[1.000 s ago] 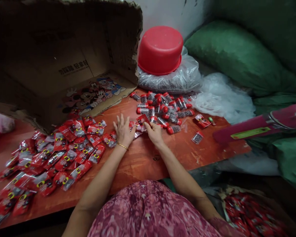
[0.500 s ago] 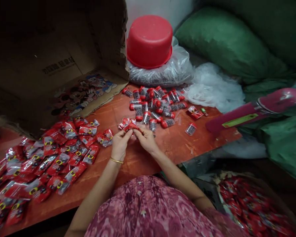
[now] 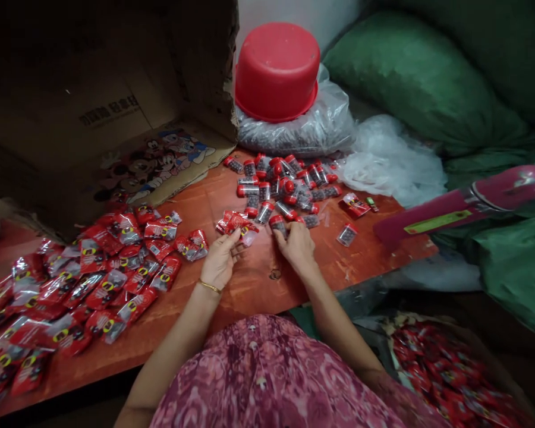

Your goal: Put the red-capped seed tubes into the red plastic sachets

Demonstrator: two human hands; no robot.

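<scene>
My left hand (image 3: 220, 260) holds a red sachet (image 3: 239, 224) by its near end, just above the orange-red table (image 3: 258, 279). My right hand (image 3: 296, 244) reaches into the near edge of a heap of small red-capped vials (image 3: 283, 185) and its fingers close on one vial (image 3: 277, 223). A wide spread of filled red sachets (image 3: 93, 273) covers the table to the left of my left hand. A few more loose sachets lie under the one I hold.
An open cardboard box (image 3: 116, 113) with cartoon print lies on its side at the back left. An upturned red tub (image 3: 277, 70) sits on a clear bag of dark beads. Green sacks (image 3: 419, 83), white plastic (image 3: 387, 157), a pink sealer (image 3: 463, 205) are right.
Both hands lifted a sachet off the table together. Then my right hand let go and moved right to the vials, while my left hand kept the sachet.
</scene>
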